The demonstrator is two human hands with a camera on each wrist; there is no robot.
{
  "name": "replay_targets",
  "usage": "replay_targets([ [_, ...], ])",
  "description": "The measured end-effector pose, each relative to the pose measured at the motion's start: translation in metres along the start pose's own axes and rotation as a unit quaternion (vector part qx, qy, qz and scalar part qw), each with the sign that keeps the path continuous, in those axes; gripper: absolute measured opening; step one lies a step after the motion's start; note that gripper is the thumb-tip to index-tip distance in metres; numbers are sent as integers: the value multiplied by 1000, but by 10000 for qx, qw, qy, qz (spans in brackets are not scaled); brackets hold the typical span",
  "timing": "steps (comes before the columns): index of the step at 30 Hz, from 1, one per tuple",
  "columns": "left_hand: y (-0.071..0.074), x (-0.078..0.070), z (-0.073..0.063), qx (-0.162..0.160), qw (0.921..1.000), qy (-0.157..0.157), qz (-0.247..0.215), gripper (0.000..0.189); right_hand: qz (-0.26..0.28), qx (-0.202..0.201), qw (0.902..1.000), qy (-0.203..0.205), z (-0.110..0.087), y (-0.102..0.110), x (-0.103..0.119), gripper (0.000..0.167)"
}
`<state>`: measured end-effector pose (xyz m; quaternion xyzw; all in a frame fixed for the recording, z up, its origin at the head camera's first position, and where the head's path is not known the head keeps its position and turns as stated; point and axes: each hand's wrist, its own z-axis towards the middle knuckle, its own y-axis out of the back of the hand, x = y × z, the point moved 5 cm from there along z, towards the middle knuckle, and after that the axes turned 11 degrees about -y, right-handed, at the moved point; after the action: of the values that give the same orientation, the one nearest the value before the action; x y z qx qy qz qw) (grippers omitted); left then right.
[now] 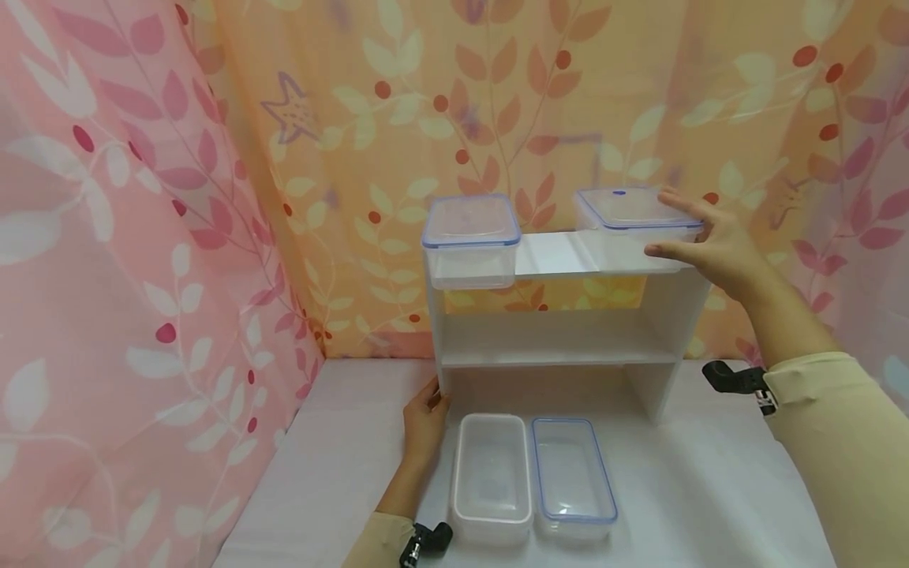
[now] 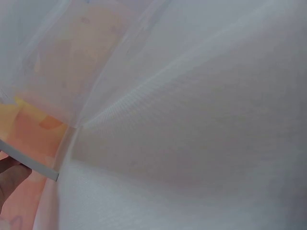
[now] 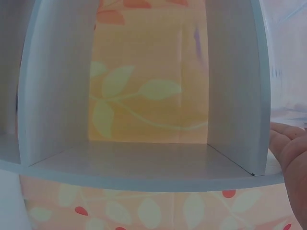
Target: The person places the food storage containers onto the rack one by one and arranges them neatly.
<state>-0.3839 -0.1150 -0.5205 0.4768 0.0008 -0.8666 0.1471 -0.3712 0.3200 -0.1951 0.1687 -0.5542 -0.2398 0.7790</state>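
Observation:
A white two-level shelf stands on the table. On the right end of its top sits a clear food container with a blue-rimmed lid; my right hand grips its right end, thumb in front and fingers over the lid's edge. Low on the shelf's left side panel, my left hand holds the board, some fingertips hidden behind it. The left wrist view shows part of that hand against the board. In the right wrist view, my right hand shows at the right edge, beside the shelf's top.
Another lidded container sits on the top's left end, overhanging the front. Before the shelf, a white-rimmed container and a blue-rimmed container lie side by side on the white table. Patterned curtains hang behind and beside.

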Motion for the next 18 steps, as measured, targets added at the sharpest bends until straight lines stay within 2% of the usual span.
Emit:
replay_targets([
  [12,2,3,0,5,10000,51,42,47,-699,107,9960,-543,0,5,3,89],
  [18,1,5,0,-55,9999,96,-24,47,-451,234,9975,-500,-12,6,5,86],
])
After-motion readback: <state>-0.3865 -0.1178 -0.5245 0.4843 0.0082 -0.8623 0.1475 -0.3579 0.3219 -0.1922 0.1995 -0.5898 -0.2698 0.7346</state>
